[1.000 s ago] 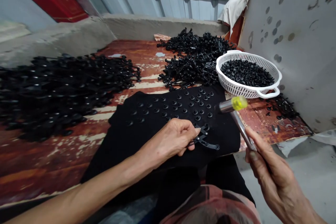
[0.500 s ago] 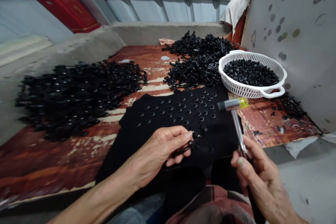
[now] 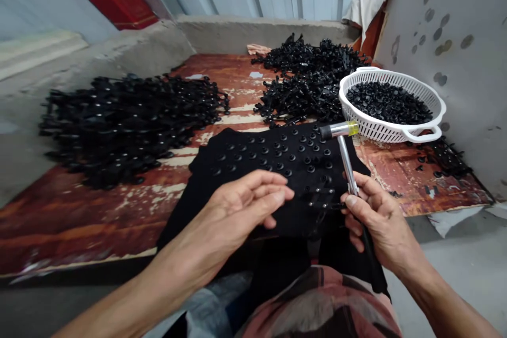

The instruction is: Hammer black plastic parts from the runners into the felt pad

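Observation:
A black cloth (image 3: 222, 200) covers the near part of the table, with several round black pieces (image 3: 292, 157) standing on it in loose rows. My left hand (image 3: 253, 200) hovers over the cloth, fingers loosely curled and parted from the thumb, holding nothing I can see. My right hand (image 3: 372, 211) grips a small hammer (image 3: 346, 163) with a metal shaft, its head up and a yellow face at the right. Between the hands is a black part with shiny tips (image 3: 325, 205), its right end touching the right hand's fingertips.
Black branched parts (image 3: 127, 121) are heaped at the left, and more piles (image 3: 304, 84) lie at the back. A white basket (image 3: 396, 134) of small black pieces stands at the right, beside a spotted grey panel (image 3: 467, 79). Loose pieces lie on the wooden table (image 3: 91, 222).
My left hand has let go of the dark part, which now extends from my right fingertips. The hammer has shifted left and up. The whole view has moved slightly.

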Available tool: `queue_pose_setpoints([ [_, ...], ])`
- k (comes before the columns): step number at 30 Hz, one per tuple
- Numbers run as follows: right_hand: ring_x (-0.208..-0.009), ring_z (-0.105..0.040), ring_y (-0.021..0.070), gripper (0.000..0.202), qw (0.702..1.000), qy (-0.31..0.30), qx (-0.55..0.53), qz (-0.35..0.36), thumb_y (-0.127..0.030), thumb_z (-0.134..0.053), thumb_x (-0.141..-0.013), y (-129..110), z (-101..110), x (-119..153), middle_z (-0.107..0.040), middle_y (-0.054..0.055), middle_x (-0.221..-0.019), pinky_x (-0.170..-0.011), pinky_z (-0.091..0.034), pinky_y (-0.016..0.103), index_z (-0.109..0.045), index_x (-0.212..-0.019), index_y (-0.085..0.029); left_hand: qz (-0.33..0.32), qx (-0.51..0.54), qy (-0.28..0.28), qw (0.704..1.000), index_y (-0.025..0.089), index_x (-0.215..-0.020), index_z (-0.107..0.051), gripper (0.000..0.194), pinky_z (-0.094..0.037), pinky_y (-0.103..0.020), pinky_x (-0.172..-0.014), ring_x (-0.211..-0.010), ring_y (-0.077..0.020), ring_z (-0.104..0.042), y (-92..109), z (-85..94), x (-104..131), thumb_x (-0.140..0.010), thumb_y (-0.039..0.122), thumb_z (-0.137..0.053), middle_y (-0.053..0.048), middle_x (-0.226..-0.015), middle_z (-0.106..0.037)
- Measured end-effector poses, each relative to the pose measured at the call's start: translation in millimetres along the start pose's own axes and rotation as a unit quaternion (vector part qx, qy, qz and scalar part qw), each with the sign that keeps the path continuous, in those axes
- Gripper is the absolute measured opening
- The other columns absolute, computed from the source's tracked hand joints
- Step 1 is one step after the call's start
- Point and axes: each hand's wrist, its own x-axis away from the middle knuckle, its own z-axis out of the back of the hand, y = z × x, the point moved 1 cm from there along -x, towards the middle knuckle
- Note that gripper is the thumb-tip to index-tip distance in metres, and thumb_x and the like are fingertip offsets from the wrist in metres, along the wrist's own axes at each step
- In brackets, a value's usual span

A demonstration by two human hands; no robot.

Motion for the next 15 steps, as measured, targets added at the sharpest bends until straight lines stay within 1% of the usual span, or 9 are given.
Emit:
queue_pose_setpoints([
  [1, -0.042, -0.04, 0.0039, 0.035, 1.0, -0.015, -0.008, -0.005, -0.031, -0.071, -0.084, -2, -1, -1, -0.052, -0.008, -0.07, -0.03, -0.039, 0.012, -0.058, -0.115, -0.026, -0.042, -0.04, 0.008, 0.998, 0.018, -0.093, -0.065, 0.043, -0.049, -0.026, -0.061, -0.086, -0.0215, -0.063, 4, -1.0, -3, -0.06, 0.042, -0.077, -0.007, -0.093, -0.071],
  [2, -0.042, -0.041, 0.0036, 0.035, 0.999, -0.031, -0.014, -0.012, -0.03, -0.072, -0.083, -3, -3, -2, -0.053, -0.008, -0.07, -0.03, -0.039, 0.012, -0.059, -0.115, -0.026, -0.071, -0.075, -0.001, 0.995, 0.018, -0.094, -0.064, 0.043, -0.048, -0.025, -0.062, -0.084, -0.02, -0.062, 8, -2.9, -7, -0.061, 0.042, -0.077, -0.005, -0.092, -0.071],
  [3, -0.041, -0.041, 0.0034, 0.035, 0.999, -0.046, -0.02, -0.021, -0.029, -0.072, -0.082, -4, -5, -3, -0.055, -0.007, -0.07, -0.03, -0.039, 0.012, -0.06, -0.115, -0.025, -0.079, -0.103, -0.029, 0.991, 0.018, -0.094, -0.064, 0.043, -0.047, -0.025, -0.062, -0.081, -0.0188, -0.062, 12, -5.4, -11, -0.061, 0.043, -0.076, -0.004, -0.087, -0.071],
  [4, -0.041, -0.041, 0.0032, 0.035, 0.997, -0.061, -0.026, -0.03, -0.029, -0.073, -0.082, -5, -7, -3, -0.056, -0.007, -0.07, -0.03, -0.04, 0.012, -0.06, -0.114, -0.025, -0.067, -0.121, -0.072, 0.988, 0.018, -0.093, -0.063, 0.043, -0.046, -0.025, -0.06, -0.075, -0.0177, -0.061, 14, -8.1, -14, -0.061, 0.045, -0.076, -0.003, -0.081, -0.069],
  [6, -0.041, -0.041, 0.0032, 0.034, 0.994, -0.091, -0.039, -0.045, -0.029, -0.074, -0.081, -7, -10, -4, -0.057, -0.007, -0.069, -0.031, -0.04, 0.011, -0.061, -0.112, -0.024, 0.0, -0.117, -0.18, 0.977, 0.016, -0.089, -0.064, 0.045, -0.044, -0.024, -0.053, -0.066, -0.016, -0.059, 16, -12.8, -21, -0.06, 0.049, -0.076, -0.002, -0.071, -0.066],
  [8, -0.04, -0.041, 0.0029, 0.034, 0.991, -0.112, -0.042, -0.052, -0.031, -0.075, -0.08, -9, -13, -6, -0.057, -0.007, -0.066, -0.031, -0.04, 0.011, -0.061, -0.111, -0.023, 0.071, -0.073, -0.27, 0.957, 0.014, -0.084, -0.065, 0.046, -0.043, -0.022, -0.049, -0.061, -0.0141, -0.058, 14, -15.8, -25, -0.058, 0.049, -0.077, -0.003, -0.07, -0.065],
  [9, -0.039, -0.041, 0.0027, 0.035, 0.991, -0.119, -0.037, -0.054, -0.032, -0.075, -0.08, -9, -13, -8, -0.057, -0.008, -0.065, -0.031, -0.04, 0.011, -0.061, -0.111, -0.023, 0.095, -0.048, -0.299, 0.948, 0.014, -0.082, -0.065, 0.045, -0.042, -0.021, -0.048, -0.059, -0.0127, -0.057, 13, -16.6, -27, -0.058, 0.048, -0.078, -0.003, -0.071, -0.066],
  [12, -0.038, -0.04, 0.0026, 0.039, 0.992, -0.115, -0.012, -0.059, -0.034, -0.077, -0.077, -9, -15, -13, -0.058, -0.007, -0.064, -0.029, -0.038, 0.011, -0.06, -0.11, -0.021, 0.108, 0.0, -0.326, 0.939, 0.014, -0.078, -0.064, 0.038, -0.04, -0.018, -0.044, -0.05, -0.0079, -0.052, 6, -16.8, -29, -0.058, 0.042, -0.081, -0.001, -0.065, -0.065],
  [15, -0.04, -0.041, 0.0032, 0.042, 0.995, -0.087, -0.003, -0.043, -0.038, -0.076, -0.077, -7, -13, -16, -0.056, -0.008, -0.066, -0.029, -0.037, 0.011, -0.059, -0.112, -0.022, 0.098, 0.029, -0.298, 0.949, 0.015, -0.076, -0.062, 0.036, -0.04, -0.017, -0.042, -0.049, -0.0075, -0.052, 2, -13.5, -30, -0.059, 0.039, -0.082, -0.001, -0.064, -0.066],
])
